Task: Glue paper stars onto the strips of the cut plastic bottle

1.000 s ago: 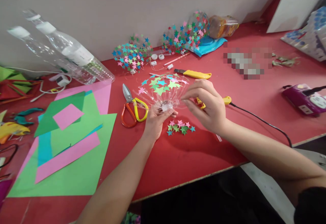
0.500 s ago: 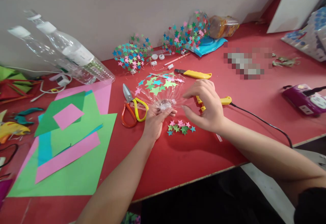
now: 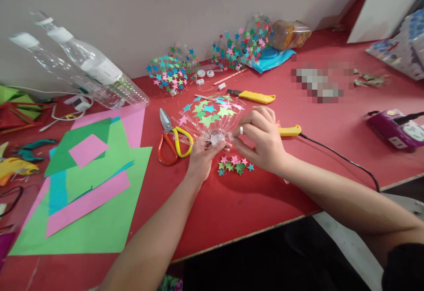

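Note:
My left hand (image 3: 201,158) grips the neck of a clear plastic bottle top cut into thin strips (image 3: 212,121), with green, blue and pink paper stars glued on the strip ends. My right hand (image 3: 261,141), a ring on one finger, pinches one of the strips close to the bottle neck. A small heap of loose paper stars (image 3: 235,166) lies on the red table (image 3: 251,202) just below both hands. A yellow-handled tool with a black cord (image 3: 289,130) lies behind my right hand.
Orange-and-yellow scissors (image 3: 172,141) lie left of the bottle top. A yellow box cutter (image 3: 253,96) and two finished star pieces (image 3: 172,70) sit further back. Green and pink paper sheets (image 3: 89,185) cover the left, with clear bottles (image 3: 89,70) behind. A purple device (image 3: 394,130) stands at right.
My right hand has moved left and closed in on the bottle neck, now pinching a strip there. The bottle top has tilted slightly in my left hand.

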Tool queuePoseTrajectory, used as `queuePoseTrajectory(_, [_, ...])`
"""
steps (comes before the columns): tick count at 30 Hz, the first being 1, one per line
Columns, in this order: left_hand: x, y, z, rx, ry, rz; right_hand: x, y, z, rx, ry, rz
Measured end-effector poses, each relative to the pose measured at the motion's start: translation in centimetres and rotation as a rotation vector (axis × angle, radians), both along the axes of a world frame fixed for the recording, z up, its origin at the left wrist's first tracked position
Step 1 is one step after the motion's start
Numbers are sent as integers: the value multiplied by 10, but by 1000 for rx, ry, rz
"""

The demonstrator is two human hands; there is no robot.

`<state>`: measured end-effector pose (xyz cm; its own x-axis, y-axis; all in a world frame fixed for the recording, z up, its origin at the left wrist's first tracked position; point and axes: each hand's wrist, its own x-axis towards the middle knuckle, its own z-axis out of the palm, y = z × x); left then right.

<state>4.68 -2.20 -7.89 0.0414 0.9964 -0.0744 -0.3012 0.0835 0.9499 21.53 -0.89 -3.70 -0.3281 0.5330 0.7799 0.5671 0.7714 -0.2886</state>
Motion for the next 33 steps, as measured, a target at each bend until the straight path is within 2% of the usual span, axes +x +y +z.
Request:
queuePoseTrajectory(6, [-4,0,-8,5,17,-51,2,1,1,113,-10,-31])
queuePoseTrajectory(15, [-5,0,-10,13,127,-134,0,-4,2,113,-47,-89])
queuePoseTrajectory(18, [-5,0,-9,7,89,-123,-1,-4,4,96,-63,-75])
queuePoseTrajectory(25, [-3,1,-3,-5,-57,-72,2,-3,10,-56,-52,-53])
queuePoseTrajectory(33, [-3,1,-3,40,-85,-70,3,-6,9,-20,15,-4])
